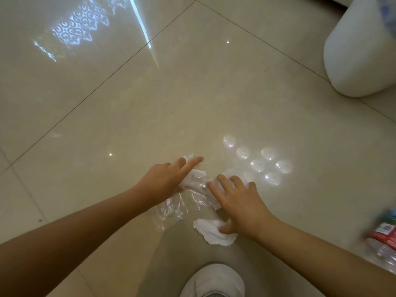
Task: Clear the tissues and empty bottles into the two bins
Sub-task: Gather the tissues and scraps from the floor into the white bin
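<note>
A white shoe (214, 281) fills the bottom edge, planted on the glossy beige tiled floor (192, 93). Just beyond it both bare forearms reach down to the tiles. The right hand (237, 202) lies palm down with fingers spread wide, its fingertips pressing on a crumpled white tissue (227, 175), while its thumb touches a second crumpled white tissue (211, 231) lying nearer the shoe; the grip is wide and flat, closed around nothing. The left hand (165, 181) also rests on the floor with two fingers stretched forward, its palm side against another bunched white tissue (195, 177); whether that grip pinches the tissue or only touches it cannot be told. Between and below the two hands a crumpled sheet of clear plastic film (182, 204) lies flat on the tile. At the right edge, blurred, lies a clear plastic bottle with a red label (383, 239); the label carries a small white patch, but no writing can be read. At the upper right stands a white rounded plastic bin (360, 52), well apart from the hands; its contents are out of view.
</note>
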Demonstrator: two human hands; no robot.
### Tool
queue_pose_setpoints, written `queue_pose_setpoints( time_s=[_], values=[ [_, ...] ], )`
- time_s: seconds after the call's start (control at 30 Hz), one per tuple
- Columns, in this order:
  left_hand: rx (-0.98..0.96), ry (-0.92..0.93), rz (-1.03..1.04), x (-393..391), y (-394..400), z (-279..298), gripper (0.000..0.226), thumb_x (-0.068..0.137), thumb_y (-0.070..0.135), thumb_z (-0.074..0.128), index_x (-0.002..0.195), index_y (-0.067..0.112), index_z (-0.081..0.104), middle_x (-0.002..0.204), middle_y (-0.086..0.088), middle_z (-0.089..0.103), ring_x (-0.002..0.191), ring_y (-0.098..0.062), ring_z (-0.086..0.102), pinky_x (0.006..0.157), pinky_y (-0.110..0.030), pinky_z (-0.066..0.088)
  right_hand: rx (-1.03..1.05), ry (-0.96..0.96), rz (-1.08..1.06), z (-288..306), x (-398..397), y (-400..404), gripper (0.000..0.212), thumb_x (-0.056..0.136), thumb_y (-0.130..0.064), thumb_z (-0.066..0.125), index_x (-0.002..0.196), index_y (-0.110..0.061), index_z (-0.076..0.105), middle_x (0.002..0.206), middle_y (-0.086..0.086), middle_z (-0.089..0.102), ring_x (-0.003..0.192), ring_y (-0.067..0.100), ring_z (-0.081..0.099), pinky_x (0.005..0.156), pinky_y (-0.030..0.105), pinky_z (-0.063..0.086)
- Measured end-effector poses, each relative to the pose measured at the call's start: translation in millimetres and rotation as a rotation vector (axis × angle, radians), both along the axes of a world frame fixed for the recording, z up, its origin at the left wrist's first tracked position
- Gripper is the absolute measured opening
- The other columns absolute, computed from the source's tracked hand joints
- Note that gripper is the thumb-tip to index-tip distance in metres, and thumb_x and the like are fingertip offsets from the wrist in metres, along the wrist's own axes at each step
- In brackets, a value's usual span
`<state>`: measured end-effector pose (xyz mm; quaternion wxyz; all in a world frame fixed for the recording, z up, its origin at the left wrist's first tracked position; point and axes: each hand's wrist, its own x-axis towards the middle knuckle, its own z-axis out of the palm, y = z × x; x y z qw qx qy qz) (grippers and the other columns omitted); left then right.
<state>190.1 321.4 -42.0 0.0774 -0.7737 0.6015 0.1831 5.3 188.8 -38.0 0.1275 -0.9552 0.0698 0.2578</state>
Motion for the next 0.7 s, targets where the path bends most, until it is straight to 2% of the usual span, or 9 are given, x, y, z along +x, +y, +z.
queue_pose_setpoints(
  time_s=[0.07, 0.1, 0.17, 0.27, 0.37, 0.43, 0.53, 0.6, 0.7],
  values=[
    [-0.026, -0.02, -0.097, -1.4, 3.3, -4.1, 0.091, 0.075, 0.022, 0.076, 0.143, 0.042, 0.018, 0.115, -0.004, 0.055, 0.056, -0.019, 0.06, 0.04, -0.025, 0.037, -0.052, -0.004, -0.002, -5.1, 2.0, 3.5, 0.104, 0.061, -0.054, 0.076, 0.137, -0.02, 0.015, 0.141, 0.011, 0.029, 0.12, 0.037, 0.039, 0.081, 0.047, 0.045],
    [-0.038, -0.04, -0.148, -1.2, 5.2, -6.9, 0.086, 0.074, 0.018, 0.075, 0.141, 0.041, 0.026, 0.116, -0.005, 0.054, 0.054, -0.019, 0.058, 0.038, -0.026, 0.037, -0.066, -0.027, -0.018, -7.5, 2.6, 4.2, 0.104, 0.049, -0.053, 0.081, 0.131, -0.017, 0.027, 0.13, 0.012, 0.043, 0.106, 0.035, 0.05, 0.067, 0.04, 0.047],
    [-0.057, -0.054, -0.194, 0.7, 7.5, -12.7, 0.074, 0.071, 0.011, 0.075, 0.133, 0.034, 0.042, 0.114, -0.008, 0.054, 0.051, -0.02, 0.054, 0.037, -0.028, 0.042, -0.082, -0.091, -0.012, -11.5, 1.5, 6.4, 0.091, 0.029, -0.045, 0.085, 0.105, -0.015, 0.046, 0.094, 0.006, 0.059, 0.072, 0.024, 0.056, 0.045, 0.026, 0.031],
    [-0.072, -0.068, -0.209, 1.7, 5.6, -17.9, 0.058, 0.065, 0.008, 0.077, 0.116, 0.024, 0.055, 0.108, -0.009, 0.056, 0.046, -0.021, 0.051, 0.034, -0.03, 0.041, -0.138, -0.204, 0.023, -16.9, 1.3, 3.1, 0.066, 0.031, -0.022, 0.083, 0.084, -0.014, 0.045, 0.066, 0.0, 0.054, 0.048, 0.016, 0.048, 0.043, 0.022, 0.012],
    [-0.114, -0.048, -0.16, 0.6, 0.2, -19.2, 0.054, 0.065, 0.007, 0.076, 0.115, 0.022, 0.06, 0.104, -0.008, 0.059, 0.044, -0.021, 0.052, 0.035, -0.028, 0.038, -0.155, -0.283, 0.009, -8.3, 3.6, -5.8, 0.05, 0.019, -0.005, 0.079, 0.062, -0.013, 0.055, 0.053, 0.001, 0.049, 0.035, 0.017, 0.043, 0.046, 0.02, -0.006],
    [-0.143, -0.002, -0.106, -0.6, -4.6, -17.7, 0.055, 0.067, 0.008, 0.072, 0.118, 0.023, 0.06, 0.099, -0.006, 0.061, 0.046, -0.022, 0.055, 0.038, -0.027, 0.036, -0.13, -0.247, -0.03, -1.0, 7.1, -17.0, 0.047, 0.021, -0.002, 0.08, 0.06, -0.012, 0.058, 0.055, 0.003, 0.05, 0.037, 0.02, 0.044, 0.049, 0.019, -0.009],
    [-0.171, 0.048, -0.04, 0.5, -14.6, -13.0, 0.047, 0.069, 0.008, 0.072, 0.113, 0.02, 0.062, 0.084, -0.004, 0.058, 0.048, -0.024, 0.055, 0.043, -0.025, 0.031, -0.14, -0.182, -0.153, 13.3, 9.1, -37.0, 0.037, 0.046, -0.002, 0.079, 0.074, -0.013, 0.057, 0.068, 0.004, 0.053, 0.048, 0.023, 0.045, 0.043, 0.022, -0.001],
    [-0.201, 0.095, 0.043, 2.7, -25.8, -7.9, 0.037, 0.075, 0.007, 0.069, 0.111, 0.017, 0.063, 0.086, -0.004, 0.059, 0.056, -0.026, 0.057, 0.049, -0.026, 0.033, -0.136, -0.236, -0.225, 22.2, 7.0, -53.0, 0.024, 0.068, -0.007, 0.069, 0.089, -0.015, 0.059, 0.079, 0.003, 0.055, 0.06, 0.023, 0.05, 0.04, 0.024, 0.015],
    [-0.281, 0.173, 0.136, 4.1, -49.0, 5.3, 0.018, 0.083, 0.009, 0.063, 0.099, 0.018, 0.063, 0.086, -0.004, 0.06, 0.067, -0.029, 0.06, 0.056, -0.031, 0.045, -0.106, -0.244, -0.328, 46.5, 4.8, -78.4, 0.021, 0.09, -0.019, 0.048, 0.109, -0.022, 0.056, 0.099, -0.001, 0.058, 0.081, 0.022, 0.057, 0.059, 0.031, 0.044]
  ],
)
